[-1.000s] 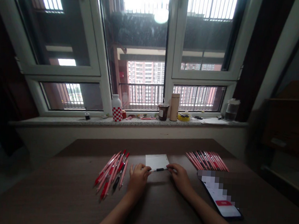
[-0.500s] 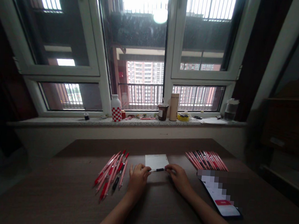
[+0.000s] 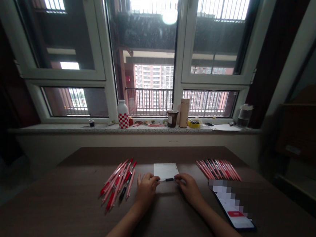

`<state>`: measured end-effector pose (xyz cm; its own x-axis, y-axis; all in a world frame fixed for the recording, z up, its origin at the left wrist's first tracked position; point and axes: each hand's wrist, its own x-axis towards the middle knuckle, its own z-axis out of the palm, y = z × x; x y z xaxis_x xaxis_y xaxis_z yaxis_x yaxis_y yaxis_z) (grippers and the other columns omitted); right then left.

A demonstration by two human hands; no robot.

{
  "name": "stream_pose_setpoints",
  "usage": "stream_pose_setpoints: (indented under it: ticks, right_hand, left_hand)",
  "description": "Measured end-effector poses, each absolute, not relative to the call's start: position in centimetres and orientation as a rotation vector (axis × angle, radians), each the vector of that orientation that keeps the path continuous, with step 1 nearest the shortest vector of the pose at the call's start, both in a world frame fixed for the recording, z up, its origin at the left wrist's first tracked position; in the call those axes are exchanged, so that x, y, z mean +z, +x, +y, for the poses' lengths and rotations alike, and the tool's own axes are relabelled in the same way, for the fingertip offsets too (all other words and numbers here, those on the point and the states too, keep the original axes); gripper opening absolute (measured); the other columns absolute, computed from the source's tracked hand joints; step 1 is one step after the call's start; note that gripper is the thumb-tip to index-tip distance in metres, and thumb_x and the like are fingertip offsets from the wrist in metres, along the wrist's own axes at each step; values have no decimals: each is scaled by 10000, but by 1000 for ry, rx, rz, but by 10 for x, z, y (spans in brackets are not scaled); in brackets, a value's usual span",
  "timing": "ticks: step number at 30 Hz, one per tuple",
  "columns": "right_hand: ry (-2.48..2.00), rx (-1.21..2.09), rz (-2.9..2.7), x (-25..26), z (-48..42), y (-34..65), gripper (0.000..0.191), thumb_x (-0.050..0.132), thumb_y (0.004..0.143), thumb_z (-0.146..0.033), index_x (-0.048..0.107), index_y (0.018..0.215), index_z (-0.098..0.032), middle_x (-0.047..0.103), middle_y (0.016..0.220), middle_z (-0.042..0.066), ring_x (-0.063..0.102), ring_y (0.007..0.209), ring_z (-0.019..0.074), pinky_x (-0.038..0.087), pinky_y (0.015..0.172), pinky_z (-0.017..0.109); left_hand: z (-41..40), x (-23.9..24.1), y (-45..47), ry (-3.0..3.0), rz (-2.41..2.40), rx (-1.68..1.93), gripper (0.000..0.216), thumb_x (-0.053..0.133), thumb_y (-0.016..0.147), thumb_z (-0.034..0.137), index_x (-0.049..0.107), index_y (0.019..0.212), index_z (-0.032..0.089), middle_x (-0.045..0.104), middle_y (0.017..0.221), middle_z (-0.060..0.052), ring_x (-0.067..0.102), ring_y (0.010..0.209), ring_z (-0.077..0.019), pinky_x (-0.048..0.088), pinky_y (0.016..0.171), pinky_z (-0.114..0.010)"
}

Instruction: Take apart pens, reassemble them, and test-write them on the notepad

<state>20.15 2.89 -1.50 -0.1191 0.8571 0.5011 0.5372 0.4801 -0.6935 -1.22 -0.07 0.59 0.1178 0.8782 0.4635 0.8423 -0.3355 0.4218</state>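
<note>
Table (image 3: 66, 202), left hand (image 3: 145, 190), right hand (image 3: 189, 188) on one pen (image 3: 166, 179) (two piles (image 3: 117, 183))

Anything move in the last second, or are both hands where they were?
Nothing visibly changed. The left hand and right hand still pinch opposite ends of the pen at the near edge of the note paper. The left pen pile, right pen pile and phone lie as before.

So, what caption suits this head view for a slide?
Left hand and right hand grip one pen beside a white notepad, between a left pen pile and a right pen pile.
</note>
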Motion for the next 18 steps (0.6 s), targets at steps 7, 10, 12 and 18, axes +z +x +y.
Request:
stream_pose_setpoints:
  ticks: [7, 10, 12, 18]
  right_hand:
    - [-1171, 342, -1809, -12, 29, 202, 138, 566, 776, -197, 684, 846, -205, 707, 890, 53, 617, 917, 224, 417, 894, 383]
    - [-1162, 327, -1822, -12, 29, 202, 131, 563, 783, -201, 681, 839, -207, 702, 879, 50, 614, 909, 225, 413, 879, 378]
    - [-1156, 321, -1825, -12, 29, 202, 131, 559, 788, -197, 680, 835, -209, 700, 869, 48, 612, 902, 224, 408, 877, 376]
    - [-1123, 333, -1826, -10, 27, 202, 118, 565, 785, -177, 676, 816, -201, 690, 853, 44, 609, 892, 218, 407, 859, 359]
  left_hand:
    - [-1, 7, -12, 2302, 1779, 1004, 207, 469, 879, 272, 665, 948, 273, 623, 920, -6, 568, 941, -177, 150, 1098, -571]
    - [-1, 8, -12, 2300, 1783, 989, 206, 469, 879, 274, 663, 947, 270, 622, 917, -7, 566, 936, -178, 152, 1096, -572]
    - [-1, 8, -12, 2299, 1780, 994, 205, 468, 879, 271, 663, 944, 271, 622, 912, -7, 565, 934, -178, 147, 1096, -572]
    - [-2, 8, -12, 2305, 1782, 976, 228, 442, 896, 299, 662, 949, 277, 620, 899, 0, 566, 938, -177, 150, 1093, -569]
